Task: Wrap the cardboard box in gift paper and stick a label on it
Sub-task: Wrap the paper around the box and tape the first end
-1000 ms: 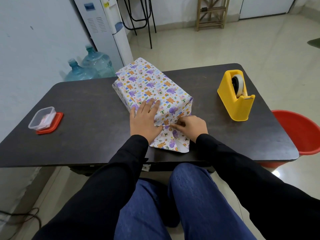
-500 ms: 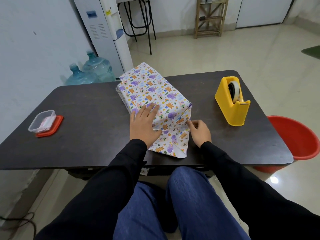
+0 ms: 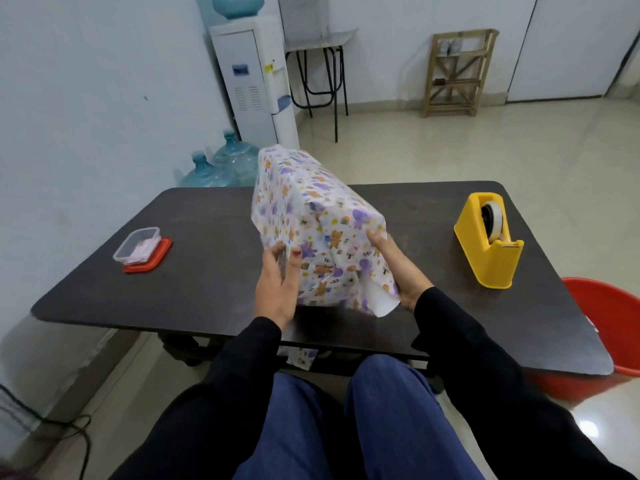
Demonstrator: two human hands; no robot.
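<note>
Head view: box (image 3: 311, 216) held tilted above table (image 3: 207, 289), paper (image 3: 287, 188) covering body. Near-end flap (image 3: 377, 303) loose, untaped. Right hand (image 3: 398, 271) clamps box, thumb on top. Left hand (image 3: 277, 285) against side, fingers blurred, grip unclear. Judged remaining: close end with tape from dispenser (image 3: 488, 251), stick label.

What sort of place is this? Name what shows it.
Likely an office or workroom: a white water dispenser, blue plastic water jugs beside it, a yellow tape dispenser on the dark table.
</note>
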